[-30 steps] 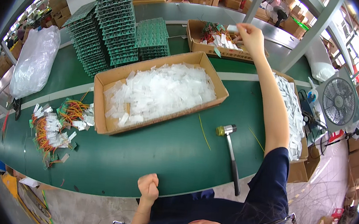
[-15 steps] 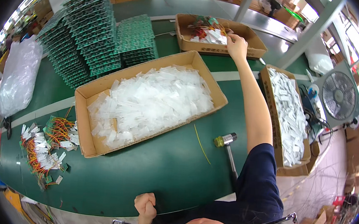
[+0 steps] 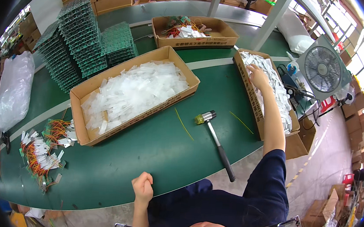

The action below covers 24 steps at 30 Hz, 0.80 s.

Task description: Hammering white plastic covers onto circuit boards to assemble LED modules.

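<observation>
My left hand is curled into a fist at the table's near edge; whatever is in it, if anything, is hidden. My right hand reaches into the long cardboard box at the right. Its fingers are bent together, with the tips down among small flat white pieces; what they pinch cannot be made out. Left of that forearm lies a hammer with a yellowish-and-black head and dark grip. Thin yellow-green wires lie on either side of the hammer's head.
A shallow cardboard box of clear plastic pieces fills mid-table. Behind it stand stacks of green circuit boards and a box of wired parts. Wired white pieces lie at left. A fan stands at right, near a metal post.
My right hand has moved from the far wired-parts box to the white pieces at right. The view has shifted right, uncovering a second wire and the hammer's whole handle. My left hand stays closed.
</observation>
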Available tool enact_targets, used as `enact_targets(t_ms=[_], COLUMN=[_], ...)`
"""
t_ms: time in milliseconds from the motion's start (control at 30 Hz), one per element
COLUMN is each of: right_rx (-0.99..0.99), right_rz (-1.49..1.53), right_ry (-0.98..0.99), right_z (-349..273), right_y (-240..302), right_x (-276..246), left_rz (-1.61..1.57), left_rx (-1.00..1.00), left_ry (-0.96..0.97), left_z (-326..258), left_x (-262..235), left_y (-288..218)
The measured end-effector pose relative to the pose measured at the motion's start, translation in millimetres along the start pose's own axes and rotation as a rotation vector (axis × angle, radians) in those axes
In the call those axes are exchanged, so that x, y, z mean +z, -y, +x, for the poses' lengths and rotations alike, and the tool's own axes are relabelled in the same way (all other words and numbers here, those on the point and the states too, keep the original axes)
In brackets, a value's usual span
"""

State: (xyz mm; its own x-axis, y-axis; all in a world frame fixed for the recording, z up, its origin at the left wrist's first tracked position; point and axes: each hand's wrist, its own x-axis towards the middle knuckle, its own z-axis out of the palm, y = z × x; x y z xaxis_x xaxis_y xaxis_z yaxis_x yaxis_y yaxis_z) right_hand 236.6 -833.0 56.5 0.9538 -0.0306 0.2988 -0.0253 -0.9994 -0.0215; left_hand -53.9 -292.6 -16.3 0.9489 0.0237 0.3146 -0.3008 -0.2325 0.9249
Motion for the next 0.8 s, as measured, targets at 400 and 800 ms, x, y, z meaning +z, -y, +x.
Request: enact_targets(t_ms=[400,800], right_rx=[0.100,-0.880], right_rz=[0.121,0.242], right_ry=[-0.137,0.059], right_z=[-12,-233], right_y=[0,284], right_x=[-13,-69], left_rz=[-0.026,-0.015], left_rx=[-0.018,0.075], left_ry=[-0.046,-0.077], left_z=[0,2], left_x=[4,3], left_y=[-2,-8])
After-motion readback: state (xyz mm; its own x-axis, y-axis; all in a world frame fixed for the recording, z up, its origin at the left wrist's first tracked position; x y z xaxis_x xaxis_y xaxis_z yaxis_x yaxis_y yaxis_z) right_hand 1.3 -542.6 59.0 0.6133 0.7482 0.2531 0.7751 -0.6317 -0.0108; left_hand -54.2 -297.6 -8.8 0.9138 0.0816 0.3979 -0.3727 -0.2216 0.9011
